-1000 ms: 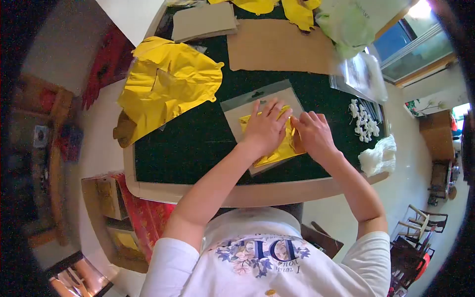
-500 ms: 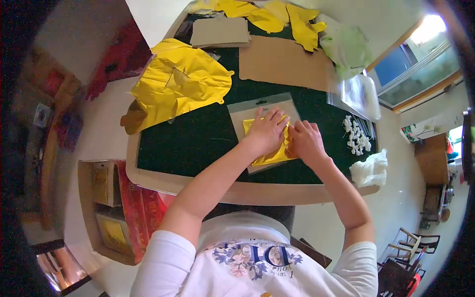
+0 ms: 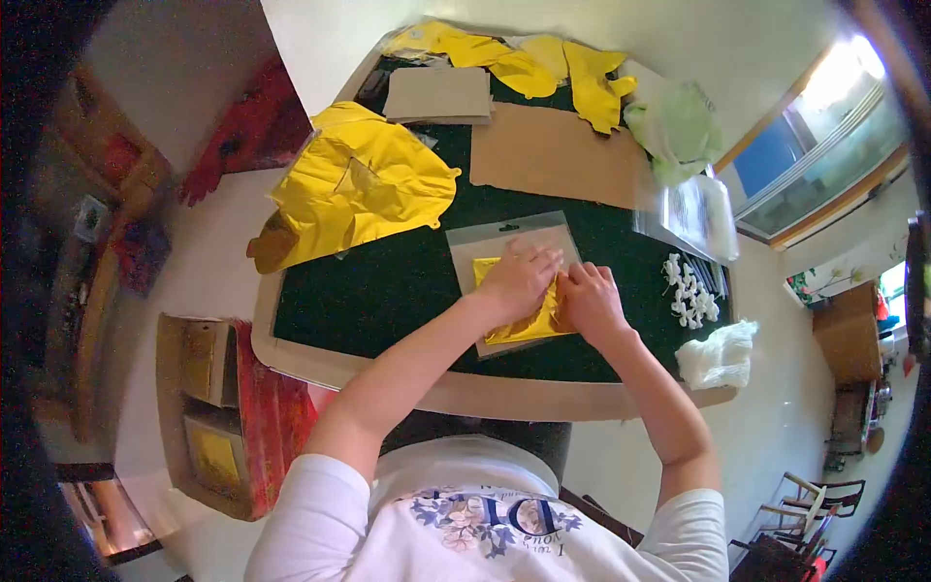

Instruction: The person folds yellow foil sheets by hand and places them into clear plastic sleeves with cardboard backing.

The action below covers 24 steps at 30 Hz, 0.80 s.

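Observation:
In the middle of the table, a folded yellow foil balloon point(image 3: 524, 332) lies on a clear bag point(image 3: 477, 244) with a hang hole and a pale card inside. My left hand point(image 3: 524, 279) rests across the foil, its fingers extended flat and slightly blurred. At the foil's right edge is my right hand point(image 3: 590, 299), with curled fingers pinching that edge. Both hands sit close together and cover much of the foil's upper and right parts.
A large flat yellow foil balloon point(image 3: 383, 184) spreads at the left. Farther back are pale cards point(image 3: 438, 94), a cardboard sheet point(image 3: 553, 155) and more yellow foil point(image 3: 596, 82). Clear bags point(image 3: 700, 218), white tied bits point(image 3: 689, 296) and white plastic point(image 3: 718, 357) lie right.
The view has tilted slightly, so the table sits lower in the picture. My left hand has shifted a little over the foil; my right hand stays at its right edge.

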Tool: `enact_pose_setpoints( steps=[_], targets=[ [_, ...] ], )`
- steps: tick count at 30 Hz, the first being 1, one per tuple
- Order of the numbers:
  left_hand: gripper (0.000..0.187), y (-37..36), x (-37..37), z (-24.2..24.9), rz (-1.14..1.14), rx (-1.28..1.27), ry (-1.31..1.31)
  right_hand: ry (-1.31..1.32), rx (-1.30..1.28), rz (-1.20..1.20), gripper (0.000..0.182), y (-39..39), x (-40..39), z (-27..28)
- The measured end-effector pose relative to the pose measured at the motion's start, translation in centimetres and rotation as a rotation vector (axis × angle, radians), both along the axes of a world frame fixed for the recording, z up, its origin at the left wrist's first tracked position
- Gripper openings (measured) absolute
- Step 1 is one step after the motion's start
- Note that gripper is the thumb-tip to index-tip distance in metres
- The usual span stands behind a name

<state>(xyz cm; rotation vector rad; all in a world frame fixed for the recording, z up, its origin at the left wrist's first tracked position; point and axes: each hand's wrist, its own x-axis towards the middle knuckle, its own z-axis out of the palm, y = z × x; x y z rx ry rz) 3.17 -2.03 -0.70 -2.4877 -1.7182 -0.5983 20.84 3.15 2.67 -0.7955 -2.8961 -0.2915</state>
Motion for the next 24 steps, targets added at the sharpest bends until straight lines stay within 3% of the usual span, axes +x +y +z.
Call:
enact_pose_setpoints(
  steps=[8, 13, 19, 24],
  targets=[
    [0.048, -0.6, 0.4, 0.4, -0.013, -0.115, -0.044, 0.104, -0.127, 0.013, 0.023, -0.1, 1.0, 2.1],
    [0.053, -0.4, 0.7, 0.0, 0.002, -0.148, -0.001, 0.119, -0.168, 0.059, 0.04, -2.1, 3.3, 2.6],
    [0.054, -0.5, 0.8, 0.2, 0.005, -0.161, 0.039, 0.224, -0.24, 0.009, 0.034, -3.1, 4.4, 1.4],
    [0.057, -0.7, 1.0, -0.5, 0.016, -0.14, -0.078, 0.359, -0.302, -0.15, 0.028, -2.9, 5.7, 0.7]
  ],
)
